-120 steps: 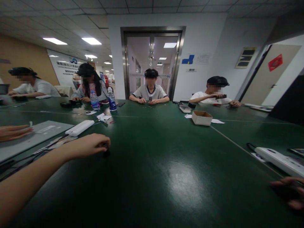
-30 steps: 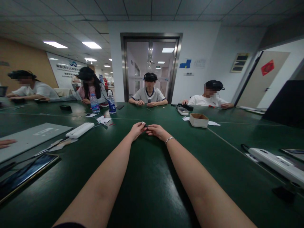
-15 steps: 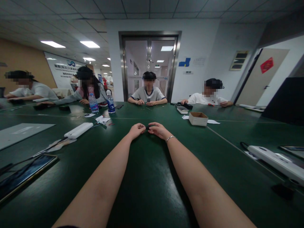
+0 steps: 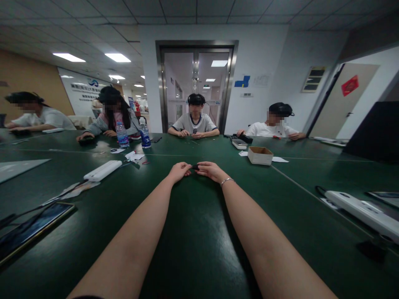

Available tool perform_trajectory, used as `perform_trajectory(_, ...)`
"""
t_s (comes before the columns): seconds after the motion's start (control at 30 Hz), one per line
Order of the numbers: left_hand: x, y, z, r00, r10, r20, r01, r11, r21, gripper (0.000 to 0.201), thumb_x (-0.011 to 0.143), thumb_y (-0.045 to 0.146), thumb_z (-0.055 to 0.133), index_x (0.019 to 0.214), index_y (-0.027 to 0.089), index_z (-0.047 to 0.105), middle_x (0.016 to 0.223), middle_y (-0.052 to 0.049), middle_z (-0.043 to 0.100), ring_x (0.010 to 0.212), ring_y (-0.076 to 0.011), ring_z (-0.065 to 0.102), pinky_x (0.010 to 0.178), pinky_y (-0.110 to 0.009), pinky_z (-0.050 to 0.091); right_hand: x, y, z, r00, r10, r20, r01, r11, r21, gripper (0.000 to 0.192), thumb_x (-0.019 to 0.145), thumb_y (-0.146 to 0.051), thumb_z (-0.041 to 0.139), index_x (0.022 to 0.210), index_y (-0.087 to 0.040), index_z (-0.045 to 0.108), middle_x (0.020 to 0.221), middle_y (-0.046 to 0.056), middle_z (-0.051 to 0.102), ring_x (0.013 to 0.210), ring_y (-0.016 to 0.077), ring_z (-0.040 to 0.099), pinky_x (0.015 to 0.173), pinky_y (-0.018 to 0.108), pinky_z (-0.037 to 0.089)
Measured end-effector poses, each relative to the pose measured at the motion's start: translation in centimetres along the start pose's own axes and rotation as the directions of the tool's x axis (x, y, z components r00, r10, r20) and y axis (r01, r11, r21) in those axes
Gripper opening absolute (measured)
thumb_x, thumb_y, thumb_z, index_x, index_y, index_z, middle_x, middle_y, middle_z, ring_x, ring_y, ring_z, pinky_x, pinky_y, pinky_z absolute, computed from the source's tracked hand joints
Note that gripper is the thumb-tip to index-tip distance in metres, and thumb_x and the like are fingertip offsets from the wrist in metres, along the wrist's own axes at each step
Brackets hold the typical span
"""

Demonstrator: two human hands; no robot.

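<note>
A small black object [image 4: 195,167] is pinched between my two hands over the green table [image 4: 193,220]. It is too small to name. My left hand [image 4: 180,172] grips its left end with thumb and fingers closed. From the other side, my right hand [image 4: 211,171], with a silver bracelet at the wrist, holds the right end with bent fingers. Fingertips hide part of the object.
On the left are a white power strip [image 4: 103,170] and a phone [image 4: 34,228]. Bottles [image 4: 145,133] and paper scraps [image 4: 134,156] stand farther back. A small box [image 4: 260,156] and another power strip [image 4: 361,211] lie right. Several people sit around the table.
My right hand has shifted slightly right, and more of the small black object shows. At the far left, a person's hand has moved right with a dark item, and the grey panel has slid left.
</note>
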State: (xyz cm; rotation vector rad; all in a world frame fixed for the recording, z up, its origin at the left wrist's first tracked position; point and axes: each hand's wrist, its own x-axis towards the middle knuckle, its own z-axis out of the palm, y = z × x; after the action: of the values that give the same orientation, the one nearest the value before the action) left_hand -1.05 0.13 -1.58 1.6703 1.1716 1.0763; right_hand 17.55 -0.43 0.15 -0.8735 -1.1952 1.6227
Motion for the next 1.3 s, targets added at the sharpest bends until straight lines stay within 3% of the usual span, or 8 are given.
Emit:
perform_trajectory(0.5,0.00,-0.13,-0.08,0.999,0.024,0.026,-0.025,0.999,0.033,0.031,0.075,0.042,0.053,0.082,0.013,0.058,0.065,-0.005,0.064,0.058,-0.0120,0.058,0.058,-0.025,0.045,0.17,0.09,-0.05,1.000,0.006,0.015,-0.006,0.999,-0.042,0.022,0.076,0.004,0.054,0.092,-0.009,0.059,0.083,0.008,0.064,0.072,0.0134,0.065,0.071,0.023,0.055)
perform_trajectory(0.83,0.21,-0.24,-0.12,0.999,-0.024,0.049,0.022,0.999,0.042,0.033,0.077,0.045,0.050,0.075,0.012,0.056,0.060,-0.005,0.063,0.052,-0.0112,0.057,0.053,-0.023,0.044,0.10,0.08,-0.15,0.999,0.001,0.053,0.002,0.998,-0.060,0.022,0.074,0.005,0.056,0.091,-0.009,0.059,0.086,0.008,0.064,0.073,0.0132,0.065,0.074,0.023,0.054)
perform_trajectory(1.3,-0.12,-0.01,-0.39,0.999,-0.001,0.035,-0.006,0.978,0.210,0.046,0.075,0.056,0.045,0.070,0.013,0.059,0.055,-0.004,0.061,0.047,-0.0112,0.053,0.050,-0.023,0.039,0.10,0.05,-0.15,0.998,0.005,0.059,0.000,0.997,-0.082,0.023,0.073,0.005,0.057,0.091,-0.010,0.061,0.088,0.008,0.064,0.075,0.0133,0.064,0.072,0.023,0.055)
